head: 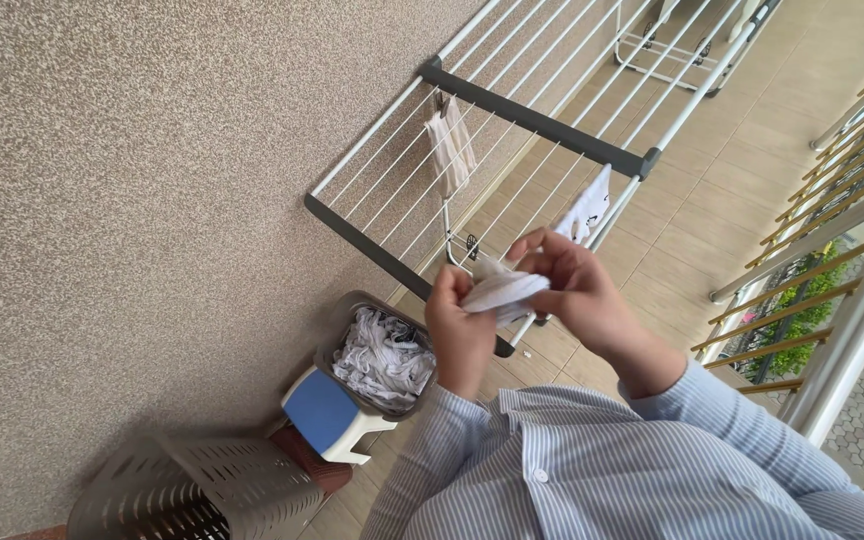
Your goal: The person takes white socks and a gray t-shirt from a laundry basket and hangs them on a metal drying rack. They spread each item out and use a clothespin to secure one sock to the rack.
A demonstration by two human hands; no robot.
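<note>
Tiled balcony floor (712, 190) runs beside a rough wall (132, 180). Over a drying rack (542, 125), the left hand (457, 330) and right hand (572, 290) both pinch a white sock (504, 291), fingers closed on it. Below sits a basket (337, 335) of white laundry on a blue stool (324, 412).

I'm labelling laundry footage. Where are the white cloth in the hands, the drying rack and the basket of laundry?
white cloth (505, 291), head view, middle of the bunched fabric.
drying rack (537, 120), head view, dark crossbar.
basket of laundry (337, 335), head view, grey rim.

Head camera looks down, tilted, close over the hands and drying rack (512, 150).
</note>
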